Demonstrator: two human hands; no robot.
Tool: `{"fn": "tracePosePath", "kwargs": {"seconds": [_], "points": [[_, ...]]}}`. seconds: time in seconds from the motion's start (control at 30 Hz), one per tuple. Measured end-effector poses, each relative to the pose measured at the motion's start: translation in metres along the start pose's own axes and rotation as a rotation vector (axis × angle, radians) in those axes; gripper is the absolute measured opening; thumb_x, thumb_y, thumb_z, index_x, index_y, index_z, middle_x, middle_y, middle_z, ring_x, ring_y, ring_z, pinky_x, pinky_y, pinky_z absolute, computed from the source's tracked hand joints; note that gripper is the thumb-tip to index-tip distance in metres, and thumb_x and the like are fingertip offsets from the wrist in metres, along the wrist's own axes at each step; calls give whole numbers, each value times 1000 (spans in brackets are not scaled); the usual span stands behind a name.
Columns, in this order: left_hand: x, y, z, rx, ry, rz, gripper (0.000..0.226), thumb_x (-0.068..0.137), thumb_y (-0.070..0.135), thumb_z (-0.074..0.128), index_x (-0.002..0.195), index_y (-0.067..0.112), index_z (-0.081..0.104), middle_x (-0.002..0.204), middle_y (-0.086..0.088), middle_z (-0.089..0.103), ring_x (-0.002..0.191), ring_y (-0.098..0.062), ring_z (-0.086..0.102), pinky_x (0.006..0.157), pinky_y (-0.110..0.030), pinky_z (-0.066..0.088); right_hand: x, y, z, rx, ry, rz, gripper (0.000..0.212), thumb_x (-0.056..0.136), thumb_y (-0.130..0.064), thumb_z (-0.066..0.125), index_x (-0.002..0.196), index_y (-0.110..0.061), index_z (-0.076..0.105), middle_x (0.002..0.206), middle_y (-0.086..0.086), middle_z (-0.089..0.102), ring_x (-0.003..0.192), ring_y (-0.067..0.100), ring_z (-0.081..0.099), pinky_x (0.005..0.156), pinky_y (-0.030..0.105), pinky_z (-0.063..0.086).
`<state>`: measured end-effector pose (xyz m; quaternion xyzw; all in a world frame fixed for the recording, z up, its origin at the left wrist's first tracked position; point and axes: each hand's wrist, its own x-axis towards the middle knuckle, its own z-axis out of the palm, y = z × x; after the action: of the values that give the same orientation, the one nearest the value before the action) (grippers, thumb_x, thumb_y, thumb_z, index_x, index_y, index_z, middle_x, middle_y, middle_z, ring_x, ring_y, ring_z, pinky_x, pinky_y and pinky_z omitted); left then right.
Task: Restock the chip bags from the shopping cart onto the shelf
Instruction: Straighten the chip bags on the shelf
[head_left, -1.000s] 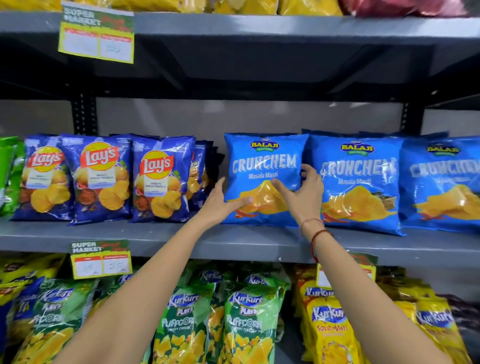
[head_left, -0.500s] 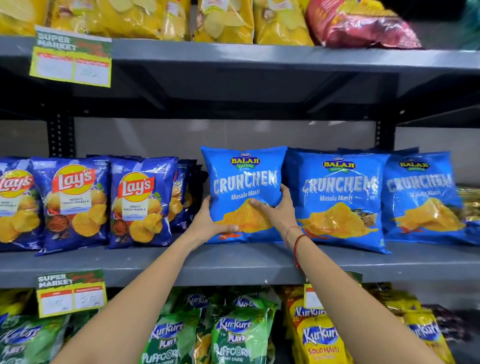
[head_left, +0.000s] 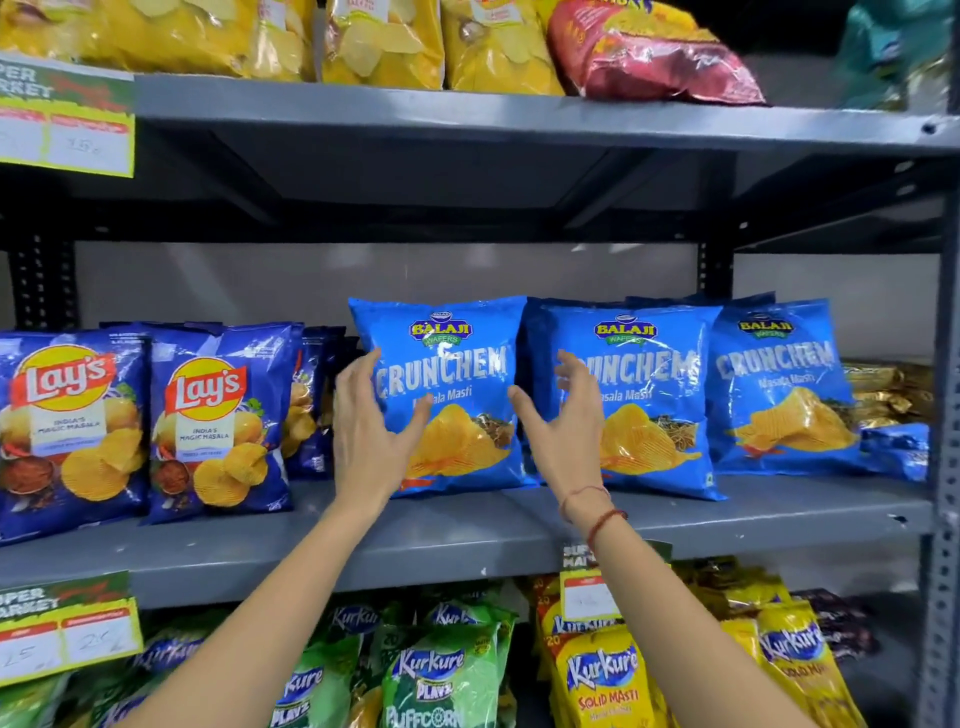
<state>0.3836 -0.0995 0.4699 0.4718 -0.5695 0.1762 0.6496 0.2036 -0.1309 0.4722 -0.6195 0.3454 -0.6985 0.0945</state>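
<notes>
A light-blue Crunchem chip bag (head_left: 447, 374) stands upright on the grey middle shelf (head_left: 467, 535), leftmost of three alike. My left hand (head_left: 366, 431) hovers at its left edge with fingers spread, holding nothing. My right hand (head_left: 563, 426) hovers just in front of its right edge, fingers apart, partly covering the second Crunchem bag (head_left: 644, 400). A third Crunchem bag (head_left: 779, 384) stands further right. The shopping cart is out of view.
Dark-blue Lay's bags (head_left: 218, 426) stand left on the same shelf, leaving a narrow gap. Yellow and red bags (head_left: 639, 57) fill the upper shelf. Green and yellow Kurkure bags (head_left: 441, 670) sit below. A grey upright post (head_left: 943, 467) bounds the right.
Both hands let go of the leftmost Crunchem bag and drew back a little with fingers spread. The bag stays upright. The camera tilted up and right.
</notes>
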Motion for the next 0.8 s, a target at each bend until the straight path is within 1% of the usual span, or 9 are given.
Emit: {"fn": "tracePosePath", "kwargs": {"seconds": [0.1,0.2,0.27,0.33,0.47,0.57,0.63,0.67,0.8], "points": [[-6,34,27,-12,-108,187,51,82,36,54,127,12,45,129,-7,47,120,-15,41,102,-27,34,11,7,-32,-148,236,-133,55,85,-36,65,130,-9,48,125,11,53,115,16,41,95,17,28],[-17,68,63,-64,-284,284,50,83,37,53,127,14,46,130,-5,47,118,-13,44,99,-25,36,26,22,-65,-245,402,-92,62,82,-45,66,129,-9,50,127,15,52,119,24,41,97,30,31],[-22,83,86,-115,-363,264,58,84,38,57,133,13,39,136,-6,41,125,-11,36,103,-17,25,37,36,-84,-276,424,12,74,77,-54,66,132,-9,47,132,16,49,124,31,41,99,34,31],[-23,92,109,-178,-404,143,72,83,40,61,140,13,27,143,-7,32,134,-15,27,107,-19,18,46,50,-99,-232,339,127,89,72,-60,67,140,-10,39,141,14,43,132,29,37,107,38,30],[-17,94,142,-304,-529,-323,99,75,51,66,146,18,6,155,-7,13,142,-22,15,113,-37,17,59,66,-118,52,72,393,103,68,-55,74,149,-17,23,154,5,31,141,22,30,112,40,30],[-12,82,157,-451,-600,-605,118,60,59,74,146,19,5,153,-7,25,137,-27,29,113,-45,26,67,77,-123,132,-103,514,98,70,-47,76,147,-16,24,148,3,40,131,22,44,105,36,38],[-13,75,161,-525,-623,-694,127,47,59,81,145,22,10,147,-6,38,129,-27,42,107,-47,37,70,83,-123,202,-162,530,87,71,-40,79,140,-13,34,137,1,53,113,17,56,91,28,46],[-14,73,162,-541,-618,-707,125,47,53,84,145,21,12,144,-6,41,126,-26,46,105,-46,40,72,84,-123,215,-177,517,78,71,-37,79,134,-13,39,129,-2,57,106,15,58,85,25,47],[-17,70,167,-531,-558,-653,113,54,34,87,143,15,20,140,-5,45,123,-23,48,102,-42,43,82,91,-122,230,-206,432,52,73,-26,80,115,-18,50,115,-4,65,93,8,63,82,26,50]]}}
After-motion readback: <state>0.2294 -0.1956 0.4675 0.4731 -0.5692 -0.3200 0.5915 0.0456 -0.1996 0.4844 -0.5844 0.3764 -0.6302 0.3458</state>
